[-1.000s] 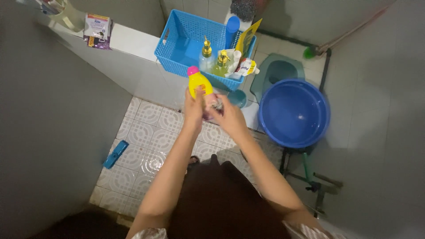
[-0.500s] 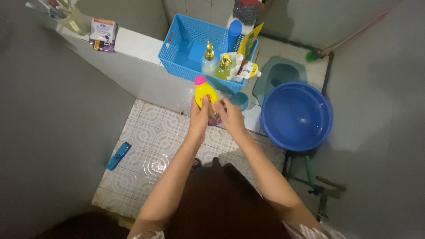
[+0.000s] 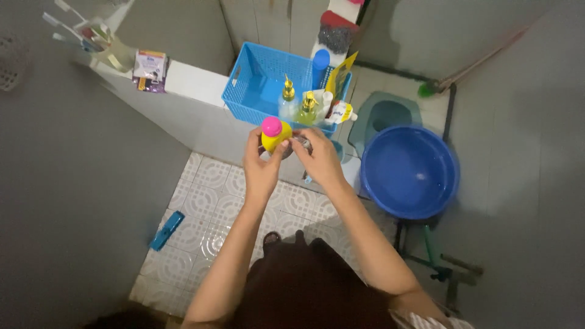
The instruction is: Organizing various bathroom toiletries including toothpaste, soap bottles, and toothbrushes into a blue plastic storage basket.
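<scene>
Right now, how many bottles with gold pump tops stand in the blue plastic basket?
2: one clear bottle with a gold pump, and a second yellowish one just right of it. Packets beside them may hide more.

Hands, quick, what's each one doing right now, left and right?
Left hand: closed around the yellow bottle with the pink cap.
Right hand: fingers curled on a small object beside the bottle; what it is cannot be told.

Yellow bottle (image 3: 275, 134) with round pink cap, small plastic, held up just above centre of frame, tilted so the cap points toward the camera and upper left. Lower body mostly hidden. A second small item (image 3: 298, 144), greyish, sits just right of it, touching; too hidden to identify.
</scene>
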